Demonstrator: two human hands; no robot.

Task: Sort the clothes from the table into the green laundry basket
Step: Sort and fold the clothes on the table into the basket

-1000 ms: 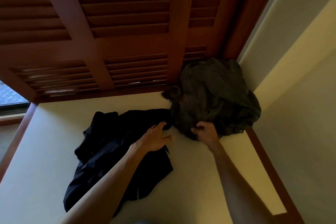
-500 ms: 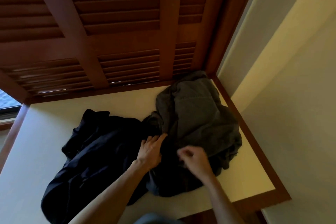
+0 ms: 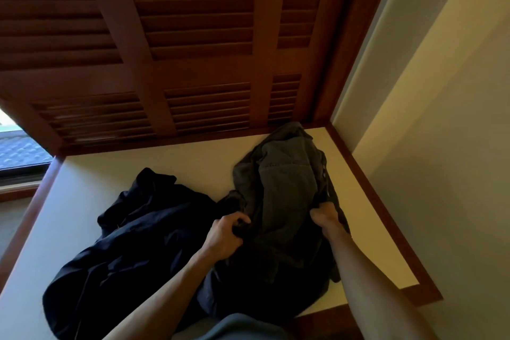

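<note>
On the pale table, toward the 3 o'clock side, lies a crumpled grey garment, reaching from the far right corner back toward the near edge. Both hands are on it. Left hand: fingers curled shut, gripping a fold along the garment's left edge. Right hand: fingers bunched closed on cloth at the garment's right edge, close to the table's wooden border. Both forearms enter from 6 o'clock, bare.

At 9 o'clock of the grey garment, touching it and partly under its lower part, lies a dark navy garment, spread loosely toward the near left of the table. Neither hand holds it.

At 12 o'clock, directly behind the table, stand brown wooden louvred shutters. At 3 o'clock a plain cream wall meets the table border. At far 9 o'clock a strip of window shows daylight. A green laundry basket is not in view. A grey-blue shape at the bottom edge cannot be identified.
</note>
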